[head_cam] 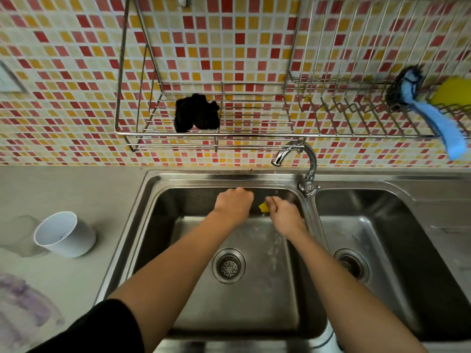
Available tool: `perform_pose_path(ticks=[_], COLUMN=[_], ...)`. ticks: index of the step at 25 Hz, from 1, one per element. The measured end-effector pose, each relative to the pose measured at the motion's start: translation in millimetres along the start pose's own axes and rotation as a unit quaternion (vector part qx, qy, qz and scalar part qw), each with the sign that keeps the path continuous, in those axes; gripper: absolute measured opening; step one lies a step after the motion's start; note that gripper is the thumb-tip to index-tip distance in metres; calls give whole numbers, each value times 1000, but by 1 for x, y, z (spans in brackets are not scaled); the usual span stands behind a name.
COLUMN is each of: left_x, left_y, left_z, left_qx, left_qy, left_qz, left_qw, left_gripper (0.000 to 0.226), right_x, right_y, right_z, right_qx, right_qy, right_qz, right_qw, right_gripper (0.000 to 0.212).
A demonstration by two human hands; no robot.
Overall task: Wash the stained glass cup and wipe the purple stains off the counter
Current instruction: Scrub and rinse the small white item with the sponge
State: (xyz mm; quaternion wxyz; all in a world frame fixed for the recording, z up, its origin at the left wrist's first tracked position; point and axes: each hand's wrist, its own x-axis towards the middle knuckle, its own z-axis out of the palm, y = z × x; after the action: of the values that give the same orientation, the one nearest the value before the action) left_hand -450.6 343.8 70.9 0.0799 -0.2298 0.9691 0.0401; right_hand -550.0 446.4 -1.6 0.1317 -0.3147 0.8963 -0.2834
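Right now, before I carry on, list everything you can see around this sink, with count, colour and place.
stainless steel double sink: one, silver, centre
curved chrome tap: one, silver, behind the basin divider
wire wall racks: two, silver, above the sink
crumpled black cloth: one, black, left rack
blue-handled scrubbing brush: one, blue, right rack
yellow sponge: one, yellow, beside the brush
white plastic cup: one, white, counter left of the sink
clear blurred object: one, see-through, beside the cup
purple stains: smears, purple, counter bottom left
small yellow sponge piece: one, yellow, left basin
left hand: curled, over the left basin
right hand: grips the sponge piece
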Motion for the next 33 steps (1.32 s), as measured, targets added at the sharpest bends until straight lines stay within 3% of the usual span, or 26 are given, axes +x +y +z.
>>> perform_pose_path(ticks=[4, 11, 16, 18, 21, 26, 29, 33], left_x=[-14, -47, -68, -72, -78, -81, -79, -82], left_y=[-10, -23, -43, -54, -61, -54, -53, -54], left_z=[-7, -20, -17, -17, -17, -21, -24, -21], left_qx=[-1, -93, -175, -273, -384, -406, -403, -409], left_qy=[41, 173, 187, 200, 217, 214, 220, 214], left_qz=[-7, -28, -72, -113, -130, -90, -79, -84], left_qw=[999, 980, 964, 934, 888, 884, 885, 883], left_gripper=[23, 27, 22, 12, 14, 14, 13, 14], right_x=[-6, -33, -55, -64, -66, -7, 43, 82], right_y=[-31, -63, -87, -107, -137, -174, -185, -175], right_z=[-11, -26, -48, -69, -105, -160, -162, -140], right_qx=[-33, 3, -6, 38, 156, 291, 250, 75], right_qy=[49, 55, 89, 69, 48, 85, 41, -14], right_qz=[-19, -19, -127, -170, -198, -178, -136, -103], right_qw=[998, 998, 988, 982, 967, 936, 958, 992], right_gripper=[46, 45, 38, 35, 48, 40, 41, 32])
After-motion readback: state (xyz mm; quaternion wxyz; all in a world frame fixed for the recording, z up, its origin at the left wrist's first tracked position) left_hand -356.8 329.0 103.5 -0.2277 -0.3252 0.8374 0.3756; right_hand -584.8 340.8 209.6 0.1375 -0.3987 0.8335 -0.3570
